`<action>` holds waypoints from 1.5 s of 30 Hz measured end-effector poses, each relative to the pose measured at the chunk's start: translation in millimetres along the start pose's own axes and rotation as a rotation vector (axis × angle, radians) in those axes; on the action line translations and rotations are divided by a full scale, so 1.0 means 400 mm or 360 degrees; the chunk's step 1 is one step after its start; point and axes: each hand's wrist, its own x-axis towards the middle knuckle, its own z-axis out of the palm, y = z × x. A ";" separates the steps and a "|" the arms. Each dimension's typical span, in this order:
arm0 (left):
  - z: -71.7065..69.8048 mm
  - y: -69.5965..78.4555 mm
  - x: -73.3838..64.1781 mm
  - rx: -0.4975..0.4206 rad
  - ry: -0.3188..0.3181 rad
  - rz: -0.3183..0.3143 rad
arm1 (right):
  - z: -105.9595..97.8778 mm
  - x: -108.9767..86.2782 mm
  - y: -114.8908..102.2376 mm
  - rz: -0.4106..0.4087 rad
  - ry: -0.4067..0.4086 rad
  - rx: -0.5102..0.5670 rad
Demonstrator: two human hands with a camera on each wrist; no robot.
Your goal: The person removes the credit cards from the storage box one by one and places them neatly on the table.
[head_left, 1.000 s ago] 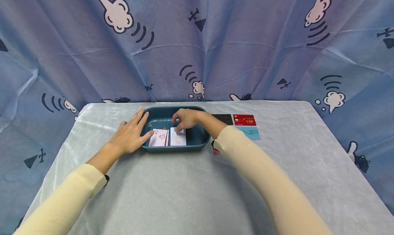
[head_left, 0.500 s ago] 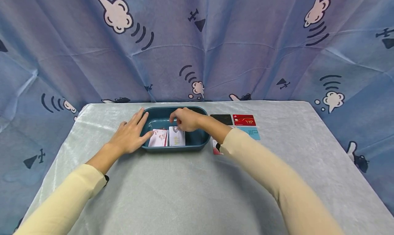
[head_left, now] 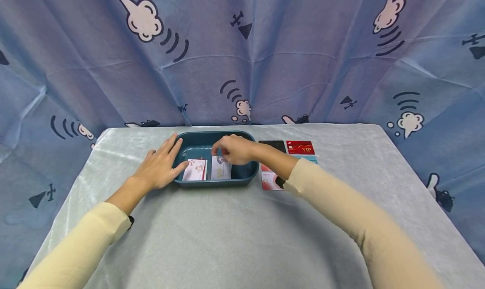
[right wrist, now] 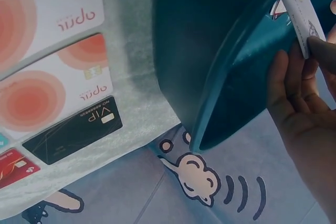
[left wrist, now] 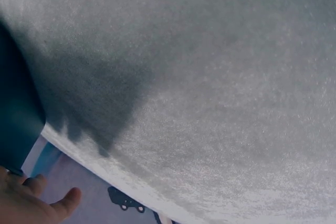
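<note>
A dark teal oblong bin [head_left: 212, 182] stands on the cloth-covered table. My left hand [head_left: 161, 165] rests at its left end with fingers spread, the thumb reaching over the rim; in the left wrist view the left hand's fingers [left wrist: 34, 195] show beside the bin's wall [left wrist: 16, 103]. Inside the bin my right hand [head_left: 235, 150] pinches the top edge of a white VIP card [head_left: 221, 169]. The right wrist view shows that card [right wrist: 303, 17] tilted up between the thumb and fingers of the right hand [right wrist: 310, 103]. Left of it lies a pile of white-and-red cards [head_left: 195, 170].
Right of the bin, cards lie in rows on the table [head_left: 227, 230]: a black VIP card [right wrist: 73, 129], a red VIP card [head_left: 300, 147], a light blue card [head_left: 308, 158] and white-and-coral cards [right wrist: 52, 93]. A patterned blue curtain [head_left: 242, 62] hangs behind.
My right hand shifted slightly left, then back right, and the white VIP card has moved a little right with it, away from the pile. The left hand stays put.
</note>
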 end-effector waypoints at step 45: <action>-0.003 0.005 -0.005 0.0008 0.0006 -0.0005 | 0.002 -0.230 0.075 -0.0155 0.0496 0.0326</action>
